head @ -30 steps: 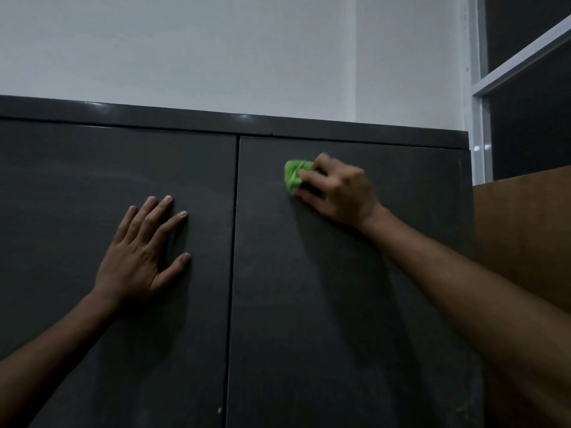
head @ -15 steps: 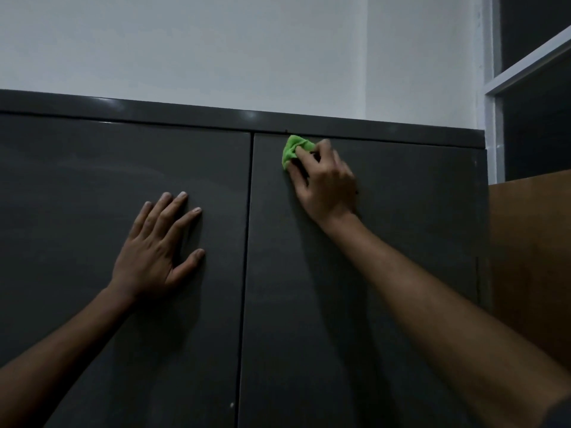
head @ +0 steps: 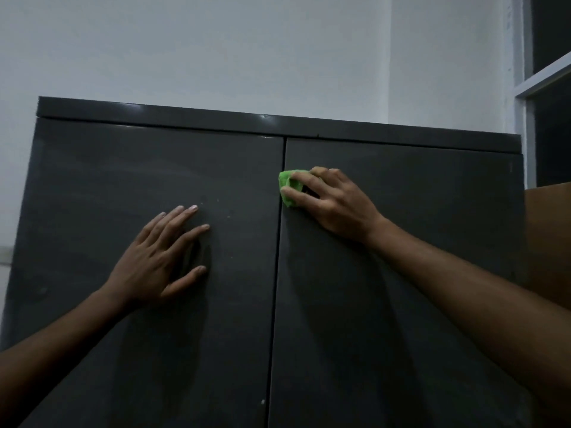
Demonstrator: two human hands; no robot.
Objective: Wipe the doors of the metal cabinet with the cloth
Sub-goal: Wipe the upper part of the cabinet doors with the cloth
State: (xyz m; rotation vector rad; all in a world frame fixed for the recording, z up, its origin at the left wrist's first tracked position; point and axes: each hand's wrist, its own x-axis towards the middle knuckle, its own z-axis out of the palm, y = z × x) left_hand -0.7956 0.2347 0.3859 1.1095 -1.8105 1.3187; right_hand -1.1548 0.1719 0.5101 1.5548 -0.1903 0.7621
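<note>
Dark grey metal cabinet, two closed doors, vertical seam down middle. Right hand presses bunched green cloth against right door, at its left edge right by seam, upper part; fingers curled round cloth. Left hand flat on left door, fingers straight, spread, holding nothing. Small pale specks on left door just right of fingertips. White wall behind; window frame far right; brown panel right of cabinet. No readable writing, labels.
</note>
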